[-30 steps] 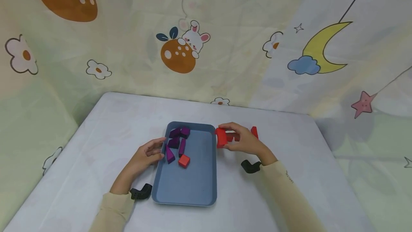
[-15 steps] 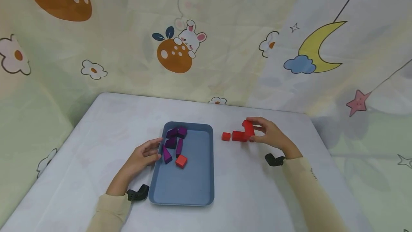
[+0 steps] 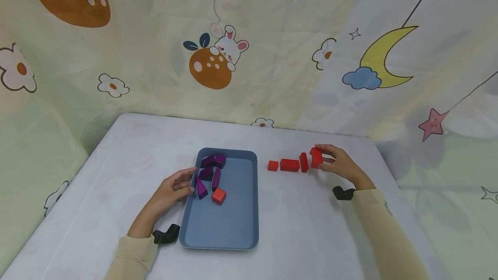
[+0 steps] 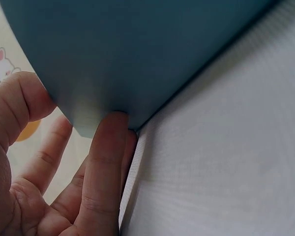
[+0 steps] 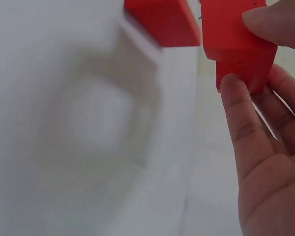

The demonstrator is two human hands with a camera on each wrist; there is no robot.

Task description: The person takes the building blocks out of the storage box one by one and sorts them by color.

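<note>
My right hand (image 3: 342, 165) pinches a notched red block (image 3: 317, 158) between thumb and fingers, at the right end of a row of red blocks. In the right wrist view the thumb lies on one side of that block and the fingertips on the other. Left of it stand a narrow red block (image 3: 304, 162), a longer red block (image 3: 289, 165) and a small red cube (image 3: 273, 166). My left hand (image 3: 173, 189) touches the left side of the blue tray (image 3: 254, 202); the left wrist view shows its fingers (image 4: 105, 162) straight against the outer wall.
Inside the tray, several purple blocks (image 3: 206, 173) lie at the far left, with a red cube (image 3: 219, 195) just in front of them. The white table (image 3: 295, 228) ends at a patterned cloth backdrop (image 3: 280, 55). Black wrist mounts (image 3: 167, 234) sit by both cuffs.
My right hand has carried the notched red block from beside the tray's right edge rightward, past the other red blocks. The row is now uncovered. The left hand stays at the tray.
</note>
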